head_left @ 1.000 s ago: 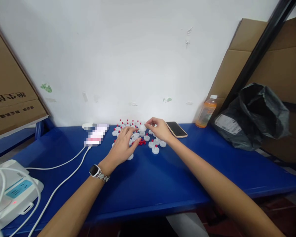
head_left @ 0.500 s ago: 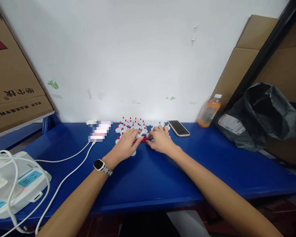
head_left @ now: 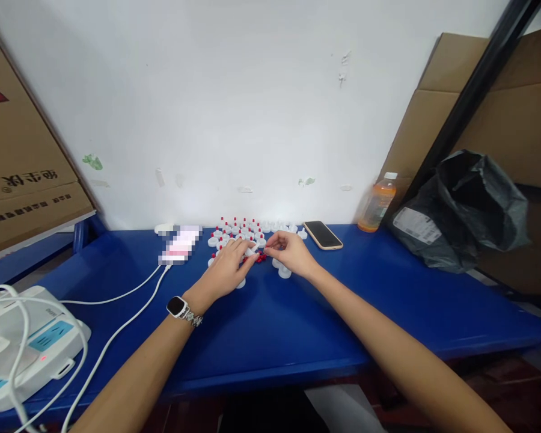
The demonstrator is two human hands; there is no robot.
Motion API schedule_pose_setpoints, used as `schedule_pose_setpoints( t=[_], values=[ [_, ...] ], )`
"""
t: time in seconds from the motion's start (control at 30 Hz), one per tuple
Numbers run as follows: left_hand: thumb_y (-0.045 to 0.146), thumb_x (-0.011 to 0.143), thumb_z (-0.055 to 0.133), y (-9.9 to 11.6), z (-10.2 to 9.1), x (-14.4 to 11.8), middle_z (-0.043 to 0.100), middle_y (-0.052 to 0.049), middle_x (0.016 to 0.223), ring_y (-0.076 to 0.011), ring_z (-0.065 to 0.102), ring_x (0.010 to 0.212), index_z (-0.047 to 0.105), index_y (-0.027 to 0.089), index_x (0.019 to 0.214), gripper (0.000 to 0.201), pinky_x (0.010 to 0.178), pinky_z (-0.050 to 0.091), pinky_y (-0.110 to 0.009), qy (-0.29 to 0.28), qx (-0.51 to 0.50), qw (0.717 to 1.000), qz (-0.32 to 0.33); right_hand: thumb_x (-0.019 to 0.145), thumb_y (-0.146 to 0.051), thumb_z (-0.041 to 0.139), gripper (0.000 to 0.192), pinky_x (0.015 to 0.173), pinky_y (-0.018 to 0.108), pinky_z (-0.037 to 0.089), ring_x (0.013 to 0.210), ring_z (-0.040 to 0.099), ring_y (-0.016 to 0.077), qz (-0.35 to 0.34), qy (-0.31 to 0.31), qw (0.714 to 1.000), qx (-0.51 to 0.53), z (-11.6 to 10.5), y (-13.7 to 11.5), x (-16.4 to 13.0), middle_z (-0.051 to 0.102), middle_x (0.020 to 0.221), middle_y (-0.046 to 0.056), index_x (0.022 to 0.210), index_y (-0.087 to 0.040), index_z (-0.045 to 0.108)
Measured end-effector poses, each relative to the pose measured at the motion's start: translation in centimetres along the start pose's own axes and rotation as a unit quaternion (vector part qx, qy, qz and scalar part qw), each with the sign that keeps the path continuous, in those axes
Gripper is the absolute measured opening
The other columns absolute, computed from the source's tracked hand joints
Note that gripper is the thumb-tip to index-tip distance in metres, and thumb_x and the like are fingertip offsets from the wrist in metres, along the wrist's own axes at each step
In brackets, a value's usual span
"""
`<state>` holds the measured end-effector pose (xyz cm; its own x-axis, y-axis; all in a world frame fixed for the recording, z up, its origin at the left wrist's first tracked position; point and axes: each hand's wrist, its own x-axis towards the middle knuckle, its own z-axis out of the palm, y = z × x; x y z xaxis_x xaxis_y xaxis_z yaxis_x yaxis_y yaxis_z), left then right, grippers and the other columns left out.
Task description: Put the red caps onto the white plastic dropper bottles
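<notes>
My left hand (head_left: 225,266) is closed around a white nozzle cap (head_left: 253,248), its narrow tip pointing up and to the right. Just right of it, my right hand (head_left: 294,254) pinches a small red tip cap, mostly hidden by the fingers. Loose red tip caps (head_left: 261,257) lie in a little pile between the hands. Behind the left hand stand several white nozzle caps with red tips (head_left: 235,231). Plain white nozzle caps (head_left: 279,227) stand further right, and another white cap (head_left: 284,272) sits under my right hand.
A phone (head_left: 323,235) lies right of the caps; a blurred lit device (head_left: 180,245) with a cable lies left. The power strip (head_left: 36,343) occupies the table's left end. An orange drink bottle (head_left: 377,203) and a dark plastic bag (head_left: 455,216) stand right, near the wall.
My right hand has lifted from the red pile, its fingertips now pinched together near the left hand's cap. The left hand keeps its hold. The view has shifted slightly.
</notes>
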<state>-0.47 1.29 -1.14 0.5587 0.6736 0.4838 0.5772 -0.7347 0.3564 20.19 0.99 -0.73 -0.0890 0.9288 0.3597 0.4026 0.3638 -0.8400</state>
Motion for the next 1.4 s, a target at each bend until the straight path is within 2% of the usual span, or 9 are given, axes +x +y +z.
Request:
schedule_pose_setpoints(
  t=[0.1, 0.27, 0.4, 0.57, 0.67, 0.87, 1.0, 1.23, 1.4],
  values=[
    [0.044, 0.101, 0.039, 0.3, -0.1, 0.0, 0.062, -0.009, 0.112, -0.0248, 0.055, 0.108, 0.055, 0.02, 0.116, 0.032, 0.098, 0.044, -0.043, -0.002, -0.003, 1.0, 0.01, 0.068, -0.035, 0.078, 0.029, 0.064, 0.029, 0.047, 0.066, 0.062, 0.015, 0.024, 0.01, 0.986, 0.168, 0.2, -0.2, 0.2, 0.069, 0.074, 0.002, 0.085, -0.018, 0.064],
    [0.044, 0.102, 0.038, 1.0, -0.3, 0.0, 0.062, -0.008, 0.111, -0.0234, 0.056, 0.106, 0.055, 0.02, 0.116, 0.033, 0.096, 0.045, -0.04, -0.009, -0.009, 0.999, 0.032, 0.063, -0.043, 0.084, 0.035, 0.059, 0.026, 0.044, 0.058, 0.055, 0.0106, 0.037, 0.005, 0.967, 0.252, 0.4, -0.9, 0.0, 0.065, 0.064, -0.001, 0.074, -0.017, 0.063],
    [0.044, 0.103, 0.034, 1.3, -0.4, -0.1, 0.062, -0.007, 0.11, -0.0227, 0.057, 0.104, 0.053, 0.021, 0.12, 0.034, 0.094, 0.046, -0.04, -0.028, -0.005, 0.999, 0.044, 0.064, -0.043, 0.085, 0.037, 0.053, 0.024, 0.038, 0.053, 0.05, 0.0085, 0.033, -0.027, 0.961, 0.274, 0.3, -1.3, -0.2, 0.061, 0.058, -0.004, 0.07, -0.018, 0.059],
    [0.042, 0.104, 0.028, 1.5, 0.2, -0.4, 0.059, -0.011, 0.114, -0.0236, 0.058, 0.105, 0.048, 0.02, 0.121, 0.035, 0.092, 0.048, -0.042, -0.03, -0.008, 0.999, 0.021, 0.063, -0.044, 0.086, 0.04, 0.053, 0.024, 0.037, 0.052, 0.049, 0.0083, 0.031, -0.042, 0.955, 0.29, 0.0, -1.7, -0.3, 0.06, 0.058, -0.004, 0.068, -0.019, 0.055],
    [0.041, 0.104, 0.027, 1.7, 0.3, -0.5, 0.058, -0.011, 0.114, -0.0233, 0.058, 0.104, 0.047, 0.02, 0.12, 0.033, 0.093, 0.048, -0.042, -0.025, -0.007, 0.999, 0.028, 0.063, -0.044, 0.086, 0.041, 0.052, 0.024, 0.037, 0.052, 0.048, 0.0084, 0.027, -0.053, 0.956, 0.289, -0.4, -1.9, -0.3, 0.06, 0.058, -0.004, 0.068, -0.019, 0.054],
    [0.04, 0.104, 0.027, 2.1, -0.1, -0.4, 0.059, -0.01, 0.107, -0.0235, 0.057, 0.099, 0.049, 0.019, 0.117, 0.032, 0.089, 0.048, -0.042, -0.025, 0.013, 0.998, 0.052, 0.068, -0.042, 0.084, 0.038, 0.051, 0.022, 0.034, 0.054, 0.049, 0.0084, 0.017, -0.116, 0.956, 0.27, -1.3, -1.7, -0.5, 0.061, 0.061, -0.003, 0.07, -0.018, 0.054],
    [0.04, 0.104, 0.028, 2.6, -0.2, -0.3, 0.058, -0.01, 0.101, -0.0237, 0.057, 0.094, 0.05, 0.017, 0.116, 0.034, 0.086, 0.048, -0.042, -0.03, 0.035, 0.997, 0.064, 0.069, -0.041, 0.083, 0.037, 0.051, 0.022, 0.034, 0.054, 0.049, 0.0079, 0.015, -0.102, 0.958, 0.268, -1.4, -1.5, -0.5, 0.06, 0.061, -0.003, 0.071, -0.018, 0.055],
    [0.039, 0.105, 0.026, 3.0, -0.2, -0.1, 0.058, -0.01, 0.105, -0.0237, 0.056, 0.097, 0.048, 0.017, 0.114, 0.032, 0.087, 0.048, -0.042, -0.011, 0.028, 0.998, 0.053, 0.065, -0.04, 0.086, 0.04, 0.053, 0.024, 0.034, 0.053, 0.045, 0.008, 0.034, -0.082, 0.946, 0.312, -1.8, -2.0, -0.4, 0.057, 0.058, -0.005, 0.069, -0.019, 0.052],
    [0.04, 0.104, 0.025, 2.6, -0.4, -0.2, 0.056, -0.009, 0.1, -0.023, 0.056, 0.093, 0.047, 0.018, 0.106, 0.031, 0.084, 0.048, -0.041, -0.032, 0.024, 0.998, 0.052, 0.062, -0.041, 0.087, 0.041, 0.052, 0.024, 0.034, 0.053, 0.045, 0.0083, 0.051, -0.101, 0.944, 0.31, -0.9, -2.0, -0.5, 0.059, 0.06, -0.004, 0.068, -0.019, 0.053]
  ],
)
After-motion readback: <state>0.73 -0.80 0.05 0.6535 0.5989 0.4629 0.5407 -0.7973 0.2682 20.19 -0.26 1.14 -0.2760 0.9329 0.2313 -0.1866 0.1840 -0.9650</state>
